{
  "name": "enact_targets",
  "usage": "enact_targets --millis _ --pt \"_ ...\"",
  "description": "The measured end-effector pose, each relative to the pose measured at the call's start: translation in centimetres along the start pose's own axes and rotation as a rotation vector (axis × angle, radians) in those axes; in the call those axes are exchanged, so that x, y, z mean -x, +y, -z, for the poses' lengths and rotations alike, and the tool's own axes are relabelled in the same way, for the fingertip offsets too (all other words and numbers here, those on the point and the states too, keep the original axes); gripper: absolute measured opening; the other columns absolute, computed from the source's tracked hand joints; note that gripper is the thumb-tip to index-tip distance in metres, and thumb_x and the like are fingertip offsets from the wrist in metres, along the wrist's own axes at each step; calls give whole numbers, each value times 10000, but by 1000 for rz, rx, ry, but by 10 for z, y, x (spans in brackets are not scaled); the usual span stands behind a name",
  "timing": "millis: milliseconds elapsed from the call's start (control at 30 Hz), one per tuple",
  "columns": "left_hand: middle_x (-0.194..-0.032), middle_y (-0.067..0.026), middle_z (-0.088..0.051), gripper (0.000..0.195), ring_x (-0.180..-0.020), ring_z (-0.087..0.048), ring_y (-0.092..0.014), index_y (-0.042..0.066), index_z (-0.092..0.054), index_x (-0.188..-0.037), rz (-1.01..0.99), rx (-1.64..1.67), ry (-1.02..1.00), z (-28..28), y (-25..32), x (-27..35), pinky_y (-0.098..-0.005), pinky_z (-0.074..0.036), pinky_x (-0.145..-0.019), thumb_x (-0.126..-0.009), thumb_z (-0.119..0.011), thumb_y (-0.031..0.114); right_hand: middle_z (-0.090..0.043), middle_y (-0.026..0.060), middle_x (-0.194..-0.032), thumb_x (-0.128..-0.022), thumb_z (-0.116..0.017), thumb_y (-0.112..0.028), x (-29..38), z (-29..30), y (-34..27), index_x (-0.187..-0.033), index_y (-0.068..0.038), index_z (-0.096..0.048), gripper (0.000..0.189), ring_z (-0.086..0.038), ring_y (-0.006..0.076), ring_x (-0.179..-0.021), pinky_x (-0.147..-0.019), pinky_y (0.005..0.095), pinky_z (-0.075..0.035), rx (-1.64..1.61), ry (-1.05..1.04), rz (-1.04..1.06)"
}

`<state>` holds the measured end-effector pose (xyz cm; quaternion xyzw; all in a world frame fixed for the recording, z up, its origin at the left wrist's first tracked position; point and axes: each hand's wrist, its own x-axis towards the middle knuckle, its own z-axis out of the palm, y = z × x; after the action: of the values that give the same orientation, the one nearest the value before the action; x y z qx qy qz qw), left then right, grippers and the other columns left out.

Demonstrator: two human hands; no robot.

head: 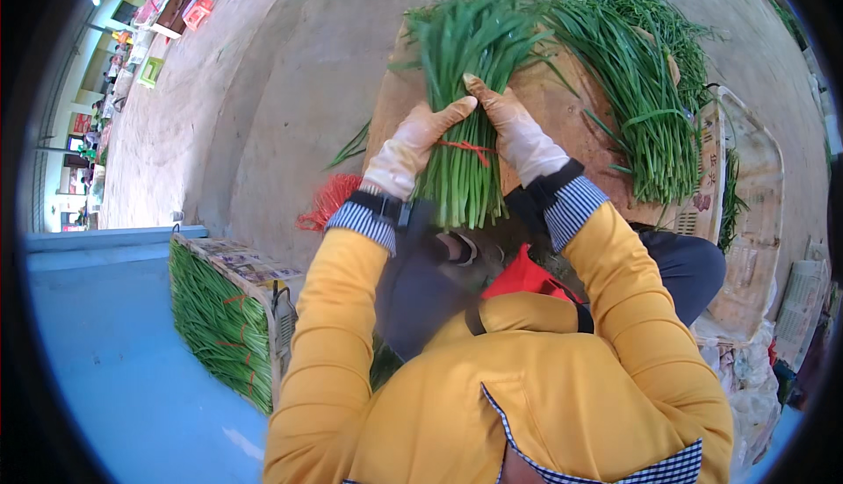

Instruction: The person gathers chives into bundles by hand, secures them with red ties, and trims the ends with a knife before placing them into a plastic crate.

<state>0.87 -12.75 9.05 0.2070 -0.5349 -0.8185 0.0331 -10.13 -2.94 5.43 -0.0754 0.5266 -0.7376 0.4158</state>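
A thick bundle of long green leaves, apparently Chinese chives [461, 181], lies in front of me with its cut ends toward my body. A red tie [469, 147] circles it below my hands. My gloved left hand [415, 138] grips the bundle's left side, and my gloved right hand [514, 121] grips its right side. Both thumbs lie across the top and nearly meet. The fingers under the bundle are hidden. Beneath is a brown board or low table [560, 102]. To the right lies a second sheaf of chives [649, 121], banded with a green leaf.
A tangle of red ties [332, 201] lies left of my left wrist. At lower left, a crate [283, 326] holds several red-tied bundles [224, 319]. Loose leaves [665, 23] are heaped at the far right. A plastic crate [751, 220] stands by my right knee.
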Motion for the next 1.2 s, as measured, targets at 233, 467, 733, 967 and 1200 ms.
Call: enact_targets --millis 233,467,733,967,1200 --pt "-1059 -14 -607 547 -924 -568 -111 42 -522 -1190 -640 -33 5 -54 99 59 -262 -463 -827 -747 -789 220 -636 9 -893 -838 -685 -346 96 -66 -145 -1020 -18 -607 383 -587 77 -824 -736 231 -478 247 -312 663" --pt "-1061 -15 -602 495 -938 -564 -116 35 -520 -1196 -855 -283 21 -69 132 76 -261 -471 -814 -763 -753 81 -639 18 -930 -881 -630 -308 131 -66 -182 -1020 -14 -605 326 -578 104 -823 -740 246 -459 579 -303 788" --pt "-1103 -38 -591 517 -991 -562 -143 31 -510 -1213 -852 -146 -143 -58 78 38 -298 -481 -857 -746 -727 -5 -635 74 -1022 -848 -660 -294 101 -12 -152 -1183 -39 -553 434 -575 124 -934 -800 298 -470 775 -486 809" --pt "-1039 -31 -605 397 -893 -573 -129 9 -538 -1129 -735 -71 -45 -85 113 80 -286 -486 -782 -765 -696 -9 -601 37 -1103 -907 -583 -357 145 -57 -170 -1225 -35 -506 460 -546 131 -976 -830 272 -453 361 -575 788" --pt "-1096 -31 -574 379 -909 -562 -125 12 -523 -1153 -867 -87 -2 -75 82 45 -263 -473 -790 -799 -658 -2 -613 30 -1002 -919 -582 -246 105 -49 -146 -1200 -26 -517 363 -568 131 -897 -824 257 -449 527 -371 845"
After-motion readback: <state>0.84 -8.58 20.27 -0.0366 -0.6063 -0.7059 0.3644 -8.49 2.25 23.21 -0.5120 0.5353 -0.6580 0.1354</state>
